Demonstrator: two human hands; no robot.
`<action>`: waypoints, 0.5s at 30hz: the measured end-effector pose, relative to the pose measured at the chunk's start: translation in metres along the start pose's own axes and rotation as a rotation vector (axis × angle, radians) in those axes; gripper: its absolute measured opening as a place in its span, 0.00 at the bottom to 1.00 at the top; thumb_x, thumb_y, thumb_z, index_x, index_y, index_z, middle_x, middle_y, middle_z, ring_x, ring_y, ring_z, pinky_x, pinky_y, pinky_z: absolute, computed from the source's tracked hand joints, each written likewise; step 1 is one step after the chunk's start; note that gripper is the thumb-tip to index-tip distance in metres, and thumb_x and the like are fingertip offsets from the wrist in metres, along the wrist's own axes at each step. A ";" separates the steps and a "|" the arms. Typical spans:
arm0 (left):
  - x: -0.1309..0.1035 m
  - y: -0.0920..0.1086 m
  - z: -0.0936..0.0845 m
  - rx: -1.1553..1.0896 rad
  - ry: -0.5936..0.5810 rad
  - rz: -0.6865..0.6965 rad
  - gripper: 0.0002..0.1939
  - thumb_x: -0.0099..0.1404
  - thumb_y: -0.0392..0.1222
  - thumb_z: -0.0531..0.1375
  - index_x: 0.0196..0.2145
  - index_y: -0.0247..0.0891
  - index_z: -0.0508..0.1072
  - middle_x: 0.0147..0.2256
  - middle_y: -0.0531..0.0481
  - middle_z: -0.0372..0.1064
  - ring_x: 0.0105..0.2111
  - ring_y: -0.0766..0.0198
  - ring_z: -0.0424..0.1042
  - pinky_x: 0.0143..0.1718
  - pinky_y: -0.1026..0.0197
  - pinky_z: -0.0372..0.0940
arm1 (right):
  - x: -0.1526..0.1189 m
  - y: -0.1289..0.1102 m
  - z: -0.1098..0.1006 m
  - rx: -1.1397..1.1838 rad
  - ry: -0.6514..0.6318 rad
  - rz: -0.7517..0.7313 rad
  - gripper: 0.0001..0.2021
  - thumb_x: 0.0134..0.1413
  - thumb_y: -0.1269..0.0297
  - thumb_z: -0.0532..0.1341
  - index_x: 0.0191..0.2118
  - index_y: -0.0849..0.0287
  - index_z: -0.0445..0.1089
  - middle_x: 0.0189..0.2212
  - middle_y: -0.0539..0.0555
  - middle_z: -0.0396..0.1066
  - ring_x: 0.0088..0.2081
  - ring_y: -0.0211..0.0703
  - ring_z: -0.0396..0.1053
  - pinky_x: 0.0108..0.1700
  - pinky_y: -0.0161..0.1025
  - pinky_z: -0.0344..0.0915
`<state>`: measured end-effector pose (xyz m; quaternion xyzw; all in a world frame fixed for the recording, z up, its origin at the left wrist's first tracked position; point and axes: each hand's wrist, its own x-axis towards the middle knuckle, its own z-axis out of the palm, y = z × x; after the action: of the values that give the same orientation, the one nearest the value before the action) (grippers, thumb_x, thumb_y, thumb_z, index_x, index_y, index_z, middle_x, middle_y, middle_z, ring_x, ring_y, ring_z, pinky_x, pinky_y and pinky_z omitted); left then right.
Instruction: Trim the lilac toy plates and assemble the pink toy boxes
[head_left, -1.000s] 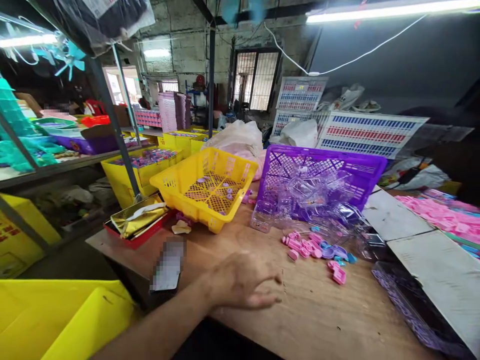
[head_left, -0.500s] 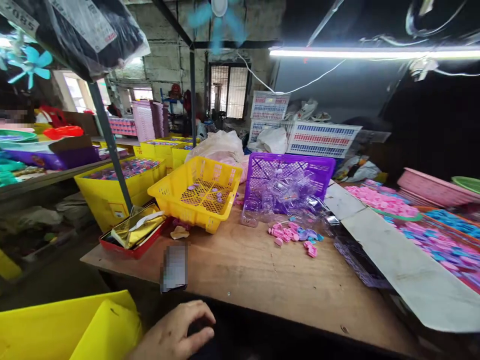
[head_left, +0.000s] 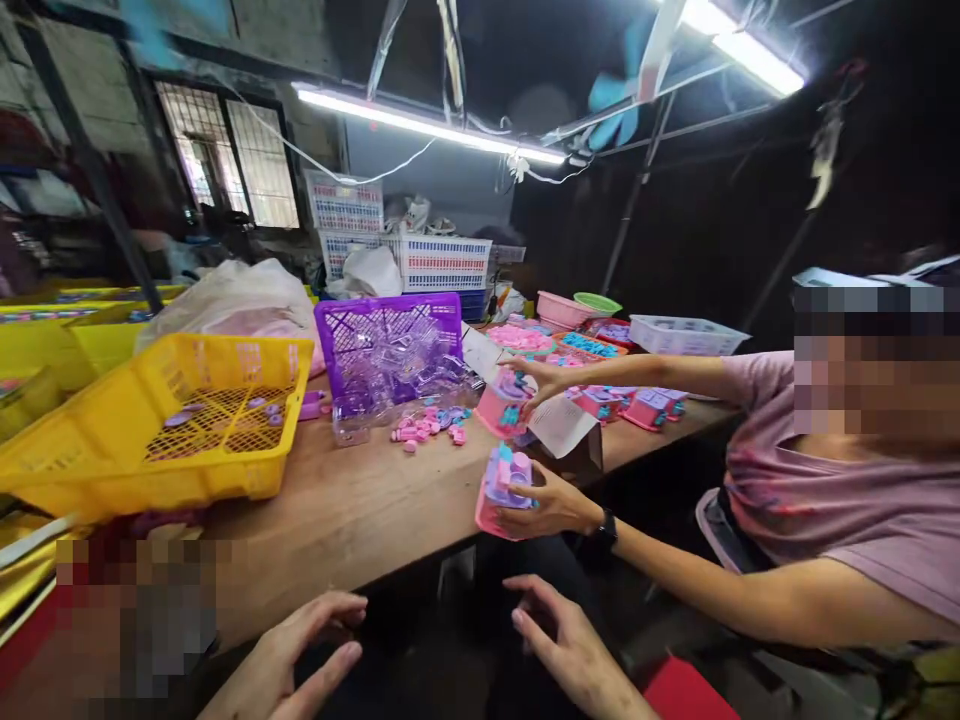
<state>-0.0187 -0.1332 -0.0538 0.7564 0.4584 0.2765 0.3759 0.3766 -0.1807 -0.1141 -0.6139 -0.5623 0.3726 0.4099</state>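
two bare hands (head_left: 291,655) you had near, one yellow basket (head_left: 225,410) that stood left of you, one purple basket (head_left: 386,310) farther off, one person (head_left: 817,500) right, two pink toy sets (head_left: 491,510) that person held, three white crates (head_left: 446,265) you faced far off, one green basin (head_left: 598,302) far right

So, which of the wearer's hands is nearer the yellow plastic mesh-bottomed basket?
Left. The left hand is below and to the right of the yellow plastic basket in view; the right hand is much farther right.

Barred window (head_left: 229,155) left, lit tube lights (head_left: 427,125) over wooden table (head_left: 360,510)
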 end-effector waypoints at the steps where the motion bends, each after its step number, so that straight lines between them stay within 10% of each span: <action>1: -0.001 0.003 0.003 0.003 0.024 -0.040 0.24 0.72 0.67 0.62 0.55 0.53 0.83 0.55 0.48 0.83 0.54 0.44 0.82 0.60 0.46 0.78 | -0.003 -0.003 0.003 -0.031 -0.033 -0.038 0.23 0.62 0.43 0.67 0.54 0.53 0.82 0.34 0.52 0.79 0.38 0.50 0.79 0.46 0.44 0.77; 7: 0.036 0.011 0.026 0.010 0.143 -0.125 0.25 0.75 0.60 0.60 0.61 0.43 0.75 0.59 0.40 0.77 0.56 0.48 0.80 0.63 0.42 0.74 | 0.014 -0.014 0.006 -0.167 -0.095 -0.212 0.16 0.66 0.54 0.65 0.54 0.50 0.83 0.51 0.58 0.81 0.52 0.56 0.80 0.57 0.49 0.78; 15: 0.232 -0.006 0.051 -0.014 -0.110 0.115 0.64 0.51 0.51 0.79 0.78 0.39 0.55 0.76 0.31 0.55 0.74 0.42 0.63 0.72 0.42 0.65 | 0.081 0.009 0.024 -0.110 0.245 -0.200 0.20 0.62 0.45 0.65 0.50 0.55 0.75 0.58 0.65 0.74 0.47 0.54 0.80 0.38 0.44 0.80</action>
<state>0.1164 0.0621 -0.0701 0.7929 0.3910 0.2589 0.3892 0.3653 -0.0986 -0.1311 -0.6172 -0.5861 0.2209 0.4761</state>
